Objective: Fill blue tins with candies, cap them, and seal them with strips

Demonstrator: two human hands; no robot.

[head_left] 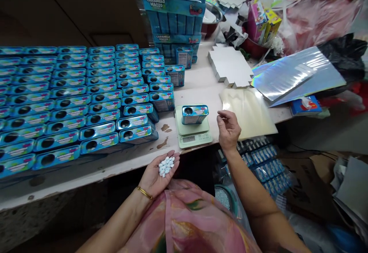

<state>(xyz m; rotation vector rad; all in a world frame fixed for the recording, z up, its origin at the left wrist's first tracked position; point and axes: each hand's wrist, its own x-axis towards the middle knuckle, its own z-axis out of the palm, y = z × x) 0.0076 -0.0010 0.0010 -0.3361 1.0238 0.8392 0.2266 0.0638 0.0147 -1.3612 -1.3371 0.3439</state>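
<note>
My left hand (161, 170) is palm up and cupped, holding a small heap of pale blue and white candies (166, 166) near the table's front edge. A green kitchen scale (195, 135) is in front of me, its display too small to read. Upright on its platform is a blue candy tin (194, 114) with a dark round opening in the top. To the right of the scale, apart from the tin, hangs my right hand (229, 129). Its fingers are curled toward the thumb; whatever they may hold is hidden.
Rows of matching tins (63, 103) cover the left of the table (198, 80), with stacked packs (175, 7) behind. Plastic sheets (248, 111), white card cutouts (230, 63) and shiny silver sheets (299, 73) lie right. Below is a tub of candies (223, 197).
</note>
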